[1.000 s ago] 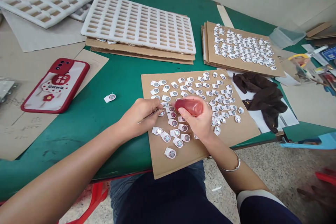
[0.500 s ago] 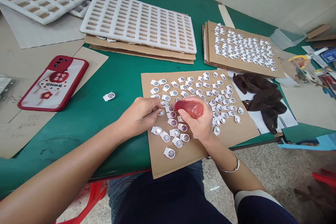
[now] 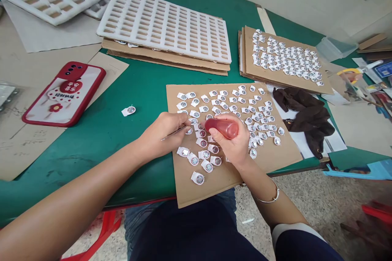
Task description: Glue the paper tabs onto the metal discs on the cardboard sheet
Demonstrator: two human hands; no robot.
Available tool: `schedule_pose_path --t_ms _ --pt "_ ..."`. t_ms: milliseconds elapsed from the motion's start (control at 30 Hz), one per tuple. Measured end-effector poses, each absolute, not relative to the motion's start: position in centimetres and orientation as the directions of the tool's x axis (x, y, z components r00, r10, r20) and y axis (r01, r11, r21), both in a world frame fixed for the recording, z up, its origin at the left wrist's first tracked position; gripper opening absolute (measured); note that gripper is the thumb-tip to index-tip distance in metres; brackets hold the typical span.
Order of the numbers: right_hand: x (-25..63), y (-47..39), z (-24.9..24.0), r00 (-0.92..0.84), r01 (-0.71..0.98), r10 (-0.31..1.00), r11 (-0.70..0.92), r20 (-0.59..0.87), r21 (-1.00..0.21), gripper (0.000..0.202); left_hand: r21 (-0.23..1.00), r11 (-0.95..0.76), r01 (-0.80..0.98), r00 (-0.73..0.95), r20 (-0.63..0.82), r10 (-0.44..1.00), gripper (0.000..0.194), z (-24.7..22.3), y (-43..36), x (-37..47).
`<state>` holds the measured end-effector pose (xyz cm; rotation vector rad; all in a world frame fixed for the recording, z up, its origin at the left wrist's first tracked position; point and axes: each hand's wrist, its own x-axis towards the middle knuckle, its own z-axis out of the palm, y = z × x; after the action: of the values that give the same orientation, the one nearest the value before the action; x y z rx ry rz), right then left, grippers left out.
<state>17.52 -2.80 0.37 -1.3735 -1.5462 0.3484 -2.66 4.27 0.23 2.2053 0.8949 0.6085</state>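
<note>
My right hand (image 3: pixel 234 142) is closed round a red, translucent squeeze bottle (image 3: pixel 225 127), its narrow end pointing left. Facing it, my left hand (image 3: pixel 171 130) pinches a thin metal tool like tweezers (image 3: pixel 175 133); the tip is hidden by the fingers. Both hands hover over a brown cardboard sheet (image 3: pixel 190 195). Many small round silver pieces on white paper tabs (image 3: pixel 198 178) lie on the sheet in loose rows. Several of them sit between and just below the hands. One single tabbed piece (image 3: pixel 131 109) rests on the green table left of the sheet.
A phone in a red case (image 3: pixel 64 94) lies at the left. White foam grid trays (image 3: pixel 165 24) rest on cardboard behind. Another cardboard stack (image 3: pixel 249 69) with tabbed pieces stands back right, near a dark cloth (image 3: pixel 306 110) and a clear plastic box (image 3: pixel 335 47).
The view has shifted slightly. Both hands keep almost the same place and grip, with the squeeze bottle and thin metal tool still held over the sheet.
</note>
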Motion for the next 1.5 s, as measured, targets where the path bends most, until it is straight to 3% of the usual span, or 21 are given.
schedule_pose_path --t_ms 1500 --pt "17.65 -2.9 0.37 0.129 0.594 0.887 0.288 0.443 -0.751 0.029 0.761 -0.487 0.429 0.639 0.126 0.759 0.012 0.18 4.42 -2.6"
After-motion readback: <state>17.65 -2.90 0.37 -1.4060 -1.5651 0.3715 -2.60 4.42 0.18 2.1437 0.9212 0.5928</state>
